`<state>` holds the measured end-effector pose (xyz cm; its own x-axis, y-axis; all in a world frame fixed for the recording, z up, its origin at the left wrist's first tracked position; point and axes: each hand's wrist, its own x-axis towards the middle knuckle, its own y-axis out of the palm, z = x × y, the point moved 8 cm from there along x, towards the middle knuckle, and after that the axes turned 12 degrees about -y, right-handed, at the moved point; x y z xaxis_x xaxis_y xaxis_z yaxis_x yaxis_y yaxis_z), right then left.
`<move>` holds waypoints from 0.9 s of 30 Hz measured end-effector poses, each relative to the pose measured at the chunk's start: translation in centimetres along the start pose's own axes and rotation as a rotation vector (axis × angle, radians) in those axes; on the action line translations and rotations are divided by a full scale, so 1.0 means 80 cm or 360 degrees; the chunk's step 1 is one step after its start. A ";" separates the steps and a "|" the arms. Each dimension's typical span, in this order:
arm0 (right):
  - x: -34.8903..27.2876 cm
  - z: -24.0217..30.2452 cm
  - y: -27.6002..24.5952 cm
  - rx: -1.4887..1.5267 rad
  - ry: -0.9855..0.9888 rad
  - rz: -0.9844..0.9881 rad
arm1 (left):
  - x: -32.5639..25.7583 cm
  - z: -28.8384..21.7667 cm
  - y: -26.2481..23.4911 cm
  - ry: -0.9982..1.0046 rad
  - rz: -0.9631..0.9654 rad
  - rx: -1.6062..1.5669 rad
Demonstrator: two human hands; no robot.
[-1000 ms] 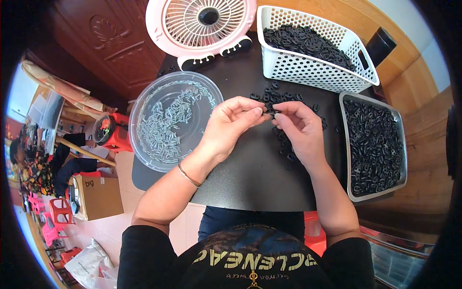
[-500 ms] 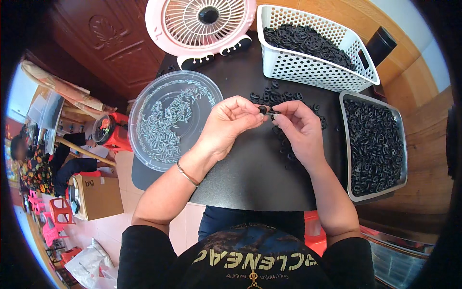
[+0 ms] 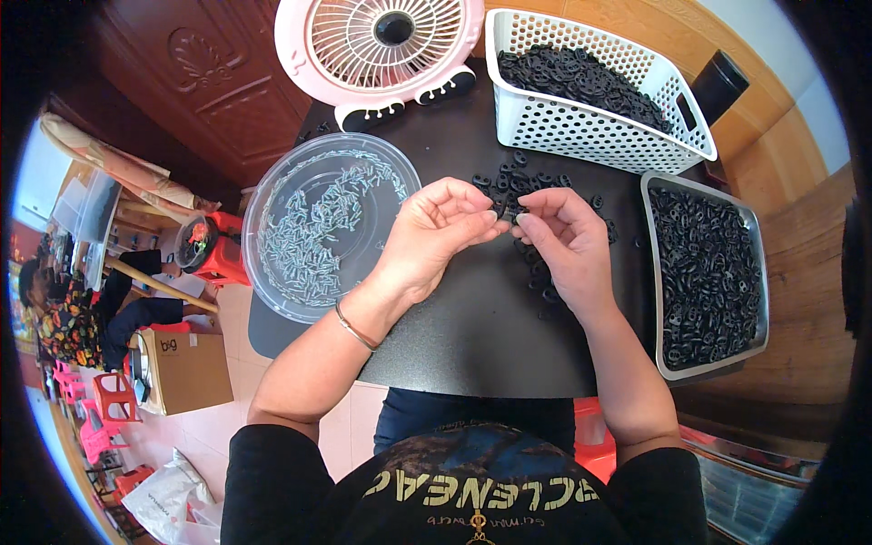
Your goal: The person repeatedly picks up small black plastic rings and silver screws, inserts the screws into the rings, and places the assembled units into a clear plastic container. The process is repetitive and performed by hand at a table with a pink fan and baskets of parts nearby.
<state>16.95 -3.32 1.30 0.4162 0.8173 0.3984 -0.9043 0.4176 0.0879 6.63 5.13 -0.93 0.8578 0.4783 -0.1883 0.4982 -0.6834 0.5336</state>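
Note:
Over the middle of the dark table, my left hand (image 3: 440, 232) and my right hand (image 3: 572, 245) meet fingertip to fingertip. Both are closed in a pinch on a small black plastic piece (image 3: 507, 216), mostly covered by the fingers; whether it is one part or two, I cannot tell. Just beyond and under my hands lies a loose pile of small black oval pieces with holes (image 3: 518, 178). Left of my left hand stands a round clear plastic tub (image 3: 359, 272) with many short silvery metal pieces (image 3: 309, 227), which look like springs.
A metal tray (image 3: 661, 300) full of black pieces lies at the right. Behind it, a white perforated basket (image 3: 581, 136) holds more black parts. A pink fan (image 3: 291, 36) stands at the back left. Farther left are a person (image 3: 68, 313), a cardboard box (image 3: 195, 372) and stools.
My fingertips have shifted slightly around the black piece, and the right thumb and fingers have turned a little. The forearms have hardly moved.

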 end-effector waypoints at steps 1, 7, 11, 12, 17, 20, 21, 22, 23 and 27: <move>0.000 0.000 0.000 -0.0016 -0.0006 -0.0004 | 0.000 -0.001 0.000 0.0011 0.0012 0.0021; 0.001 -0.002 -0.002 -0.0085 -0.0031 -0.0028 | -0.001 -0.001 -0.002 0.0032 -0.0030 0.0036; 0.000 -0.002 -0.002 -0.0075 -0.0003 -0.0028 | 0.000 0.001 -0.004 -0.0010 -0.0027 0.0055; 0.000 -0.002 -0.002 -0.0070 0.0005 -0.0026 | 0.000 0.001 -0.004 0.0006 -0.0021 0.0056; -0.001 -0.002 -0.002 -0.0043 0.0018 -0.0040 | 0.000 0.000 0.000 0.0037 -0.0007 0.0064; 0.000 -0.003 -0.002 -0.0072 0.0019 -0.0039 | 0.000 -0.001 0.000 0.0054 0.0002 0.0074; 0.000 -0.003 -0.001 -0.0075 0.0031 -0.0028 | 0.000 -0.001 0.001 0.0052 0.0003 0.0103; -0.001 -0.003 0.000 -0.0078 0.0042 -0.0017 | 0.000 0.000 0.002 0.0050 0.0004 0.0132; -0.001 -0.003 0.001 -0.0081 0.0054 -0.0007 | 0.000 0.000 0.003 0.0049 0.0005 0.0161; -0.002 -0.004 0.001 -0.0028 0.0065 -0.0021 | -0.001 -0.001 0.004 0.0053 -0.0002 0.0145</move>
<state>16.86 -3.28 1.00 0.4322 0.8270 0.3595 -0.8970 0.4354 0.0766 6.72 4.89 -0.70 0.8533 0.4960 -0.1607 0.5098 -0.7293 0.4562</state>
